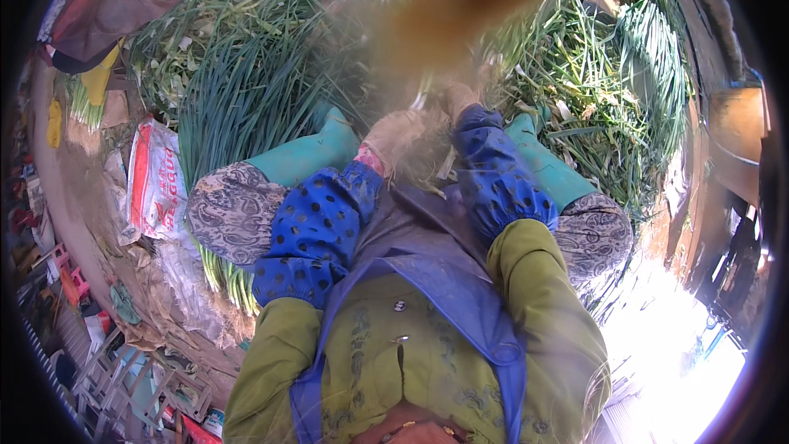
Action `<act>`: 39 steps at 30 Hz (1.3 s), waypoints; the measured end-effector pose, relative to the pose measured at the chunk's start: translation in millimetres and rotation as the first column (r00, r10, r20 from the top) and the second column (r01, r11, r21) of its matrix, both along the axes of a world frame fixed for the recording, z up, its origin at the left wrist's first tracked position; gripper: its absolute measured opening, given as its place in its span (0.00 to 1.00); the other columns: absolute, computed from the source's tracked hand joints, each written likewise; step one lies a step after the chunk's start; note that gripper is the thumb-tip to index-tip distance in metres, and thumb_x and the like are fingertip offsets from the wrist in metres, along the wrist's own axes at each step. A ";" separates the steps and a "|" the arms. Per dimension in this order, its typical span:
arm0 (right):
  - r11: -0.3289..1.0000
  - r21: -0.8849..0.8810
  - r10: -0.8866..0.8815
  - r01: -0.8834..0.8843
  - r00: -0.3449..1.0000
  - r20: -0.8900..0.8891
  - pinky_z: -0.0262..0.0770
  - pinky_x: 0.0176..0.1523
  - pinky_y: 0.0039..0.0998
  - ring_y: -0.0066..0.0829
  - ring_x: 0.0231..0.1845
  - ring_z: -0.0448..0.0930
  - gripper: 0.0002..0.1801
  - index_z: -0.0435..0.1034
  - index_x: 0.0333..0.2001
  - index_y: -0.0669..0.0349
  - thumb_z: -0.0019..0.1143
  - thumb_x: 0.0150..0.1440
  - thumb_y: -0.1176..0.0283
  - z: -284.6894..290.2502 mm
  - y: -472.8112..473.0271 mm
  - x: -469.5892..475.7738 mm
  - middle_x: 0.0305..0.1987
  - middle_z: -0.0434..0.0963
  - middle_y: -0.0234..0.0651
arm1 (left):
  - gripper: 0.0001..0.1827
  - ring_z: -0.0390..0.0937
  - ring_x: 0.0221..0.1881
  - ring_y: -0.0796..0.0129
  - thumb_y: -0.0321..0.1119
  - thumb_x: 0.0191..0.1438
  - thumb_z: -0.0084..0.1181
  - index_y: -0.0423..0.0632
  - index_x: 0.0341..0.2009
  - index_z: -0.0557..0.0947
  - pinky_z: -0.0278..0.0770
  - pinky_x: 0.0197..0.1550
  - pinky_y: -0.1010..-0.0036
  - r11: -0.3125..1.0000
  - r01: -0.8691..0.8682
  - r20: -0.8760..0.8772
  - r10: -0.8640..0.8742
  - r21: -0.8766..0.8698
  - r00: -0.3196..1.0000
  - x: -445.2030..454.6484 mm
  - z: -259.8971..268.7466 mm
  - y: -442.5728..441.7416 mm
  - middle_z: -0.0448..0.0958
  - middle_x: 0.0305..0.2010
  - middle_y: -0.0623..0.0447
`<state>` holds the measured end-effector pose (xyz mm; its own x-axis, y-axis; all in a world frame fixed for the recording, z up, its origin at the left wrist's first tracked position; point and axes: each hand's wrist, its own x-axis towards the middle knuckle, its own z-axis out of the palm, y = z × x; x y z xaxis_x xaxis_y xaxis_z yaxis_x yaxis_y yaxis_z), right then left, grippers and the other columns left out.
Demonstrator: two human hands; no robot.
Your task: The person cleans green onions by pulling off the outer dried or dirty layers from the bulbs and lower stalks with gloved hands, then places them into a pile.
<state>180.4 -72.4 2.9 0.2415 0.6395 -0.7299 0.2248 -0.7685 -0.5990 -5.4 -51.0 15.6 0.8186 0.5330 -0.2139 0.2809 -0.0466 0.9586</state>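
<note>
My left hand (397, 135), in a dirty tan covering with a pink cuff, is low between my knees. My right hand (462, 100) is just beyond it, to the right, and is partly blurred. A pale stalk (421, 96), like that of a green onion, shows between the two hands. Haze over the picture hides the fingers, so I cannot tell whether either hand grips it. Beside my left leg lies a thick bundle of green onions (246, 98), leaves pointing away and pale stem ends (228, 277) toward me. Below my hands spreads a purple apron (425, 228).
Loose leaves and trimmings (585, 86) are heaped beyond my right boot (548, 160). Another green onion bundle (653, 55) lies at far right. A printed sack (154, 179) is on the left, a metal rack (142, 382) at lower left. A brown blur (474, 0) covers the top middle.
</note>
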 end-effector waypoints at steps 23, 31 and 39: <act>0.880 0.313 -0.074 0.358 0.754 -0.653 0.69 0.36 0.25 0.22 0.33 0.73 0.14 0.69 0.41 0.64 0.50 0.55 0.66 48.5 -22.9 -27.7 0.34 0.74 0.32 | 0.09 0.74 0.36 0.70 0.29 0.57 0.48 0.42 0.42 0.74 0.74 0.41 0.77 0.868 -0.048 0.280 0.210 -0.494 0.937 -7.8 0.3 0.7 0.75 0.35 0.54; 0.887 0.451 0.203 -0.100 0.961 -0.186 0.70 0.36 0.23 0.22 0.29 0.70 0.12 0.69 0.36 0.63 0.47 0.57 0.65 9.6 17.4 -10.6 0.28 0.70 0.31 | 0.13 0.70 0.23 0.80 0.36 0.57 0.51 0.45 0.44 0.74 0.70 0.23 0.87 0.278 -0.404 -0.298 0.353 -0.871 0.887 -5.7 71.2 27.3 0.75 0.34 0.55; 0.968 0.233 -0.086 -0.093 0.749 0.657 0.71 0.48 0.35 0.39 0.46 0.75 0.33 0.63 0.51 0.63 0.56 0.48 0.52 -54.3 80.6 30.5 0.41 0.73 0.47 | 0.20 0.65 0.19 0.81 0.34 0.58 0.47 0.35 0.52 0.69 0.62 0.16 0.88 0.226 -0.295 -0.102 0.609 -0.928 0.786 13.8 86.4 50.5 0.73 0.30 0.54</act>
<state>210.9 8.2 -51.5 0.6002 0.7701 -0.2161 0.6325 -0.6223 -0.4612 8.4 -0.5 102.0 0.6026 0.4564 -0.6546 -0.2855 0.8893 0.3572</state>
